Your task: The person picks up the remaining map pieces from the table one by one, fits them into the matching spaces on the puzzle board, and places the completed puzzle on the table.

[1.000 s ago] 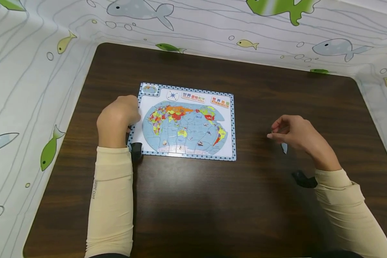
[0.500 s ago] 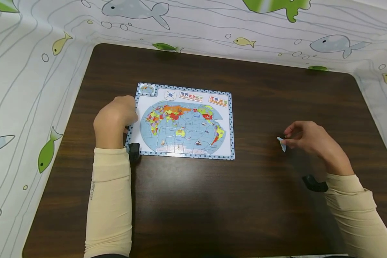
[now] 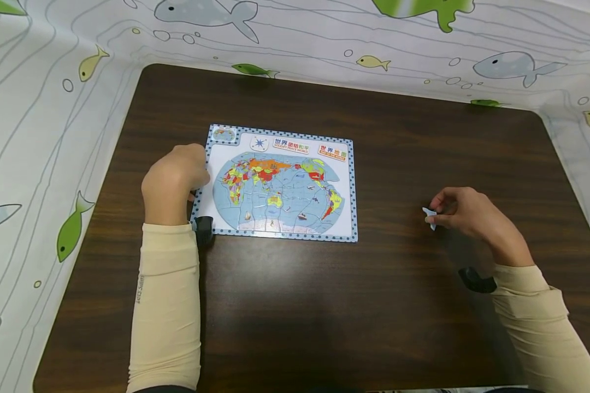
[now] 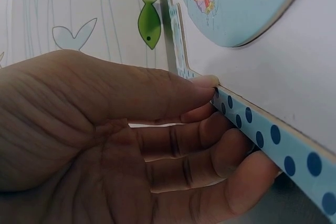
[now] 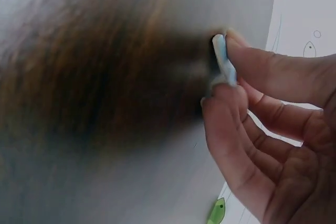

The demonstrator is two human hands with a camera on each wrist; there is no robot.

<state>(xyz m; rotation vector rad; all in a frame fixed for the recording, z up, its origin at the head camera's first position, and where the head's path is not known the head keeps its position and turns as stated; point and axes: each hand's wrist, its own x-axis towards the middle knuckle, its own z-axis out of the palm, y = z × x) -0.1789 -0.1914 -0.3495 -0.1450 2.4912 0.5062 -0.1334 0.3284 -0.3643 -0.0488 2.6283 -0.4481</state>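
Observation:
In the head view a world-map jigsaw board (image 3: 280,143) with a blue dotted border lies left of centre. A white notch breaks the right side of its oval map. My left hand (image 3: 177,177) grips the board's left edge; in the left wrist view the thumb (image 4: 173,95) lies on the dotted border and the other fingers curl beneath it. Well right of the board, my right hand (image 3: 464,210) pinches a small light-blue puzzle piece (image 3: 430,222) between thumb and fingertips, close over the table. The right wrist view shows this puzzle piece (image 5: 224,61) edge-on.
The dark wood-grain table (image 3: 295,305) has rounded far corners. A white sheet (image 3: 314,33) printed with fish and wavy lines rises along its back and sides. Black wrist straps (image 3: 477,280) and cream sleeves (image 3: 169,295) show on the forearms.
My right hand has shifted right and toward me; the puzzle piece, partly hidden beneath it earlier, is now pinched at the fingertips. My left hand stays on the board's edge.

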